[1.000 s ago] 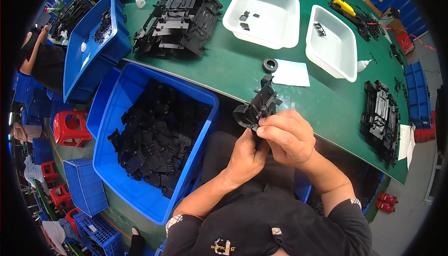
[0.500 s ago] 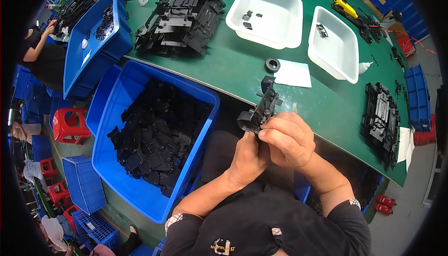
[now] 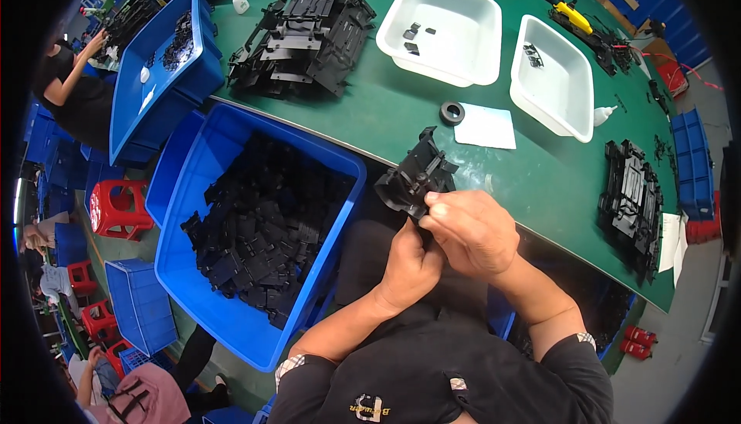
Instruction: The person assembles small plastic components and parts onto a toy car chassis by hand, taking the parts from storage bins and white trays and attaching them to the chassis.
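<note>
A black molded plastic part (image 3: 417,173) with upright tabs is held up in front of me, just off the table's near edge. My left hand (image 3: 409,262) grips its lower end from below, thumb up. With fingertips pinched together, my right hand (image 3: 475,231) presses against the part's near right side; whether a small piece sits in that pinch is hidden. Beyond the part, a black ring (image 3: 452,113) lies on the green table (image 3: 347,119) at the edge of a white sheet of paper (image 3: 486,127).
A blue bin (image 3: 185,269) heaped with black plastic parts stands at my left. Two white trays (image 3: 463,45) (image 3: 552,103) hold small black pieces. Stacked black plastic parts (image 3: 305,42) rest at the back left, more (image 3: 629,200) at the right. A red stool (image 3: 120,208) stands farther left.
The black part has turned, showing more of its broad face, and tilted left. My right hand has stayed against it. At the lower left, a person in pink has come into view.
</note>
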`<state>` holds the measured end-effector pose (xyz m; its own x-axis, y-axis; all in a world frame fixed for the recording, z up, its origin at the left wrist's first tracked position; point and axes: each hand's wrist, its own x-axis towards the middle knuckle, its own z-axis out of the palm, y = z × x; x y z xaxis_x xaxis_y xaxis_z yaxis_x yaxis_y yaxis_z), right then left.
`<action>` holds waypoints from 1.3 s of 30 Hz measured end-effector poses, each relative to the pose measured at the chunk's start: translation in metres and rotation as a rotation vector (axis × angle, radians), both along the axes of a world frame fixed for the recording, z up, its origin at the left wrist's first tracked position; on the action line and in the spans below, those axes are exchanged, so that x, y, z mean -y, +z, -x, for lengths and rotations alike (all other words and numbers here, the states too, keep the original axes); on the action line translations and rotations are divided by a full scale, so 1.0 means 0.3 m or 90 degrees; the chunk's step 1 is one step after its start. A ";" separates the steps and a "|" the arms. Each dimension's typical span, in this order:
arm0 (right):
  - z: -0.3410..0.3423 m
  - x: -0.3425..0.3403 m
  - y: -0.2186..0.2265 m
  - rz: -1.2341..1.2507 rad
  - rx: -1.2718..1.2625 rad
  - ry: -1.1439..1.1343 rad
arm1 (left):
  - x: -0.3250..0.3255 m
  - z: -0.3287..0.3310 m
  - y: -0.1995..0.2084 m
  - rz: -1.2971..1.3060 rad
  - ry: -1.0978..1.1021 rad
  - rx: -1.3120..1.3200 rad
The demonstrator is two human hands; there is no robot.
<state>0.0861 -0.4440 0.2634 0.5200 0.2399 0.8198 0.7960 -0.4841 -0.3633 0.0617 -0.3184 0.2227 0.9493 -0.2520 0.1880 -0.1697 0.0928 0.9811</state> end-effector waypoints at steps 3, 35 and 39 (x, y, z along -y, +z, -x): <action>0.026 0.003 0.008 -0.067 -0.069 -0.040 | -0.004 -0.003 0.026 0.040 -0.004 -0.078; 0.493 1.196 0.261 -0.087 -0.461 -1.049 | -0.382 -0.196 -0.163 -0.152 0.226 -0.256; 0.462 1.224 0.254 -0.057 -0.507 -1.068 | -0.559 -0.174 -0.372 -0.508 0.352 -0.329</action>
<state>-0.0526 -0.8113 0.3396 0.3586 -0.8925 0.2737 -0.7839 -0.4471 -0.4307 0.1139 -0.1506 0.1111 0.8855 0.3607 -0.2929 0.4570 -0.5617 0.6897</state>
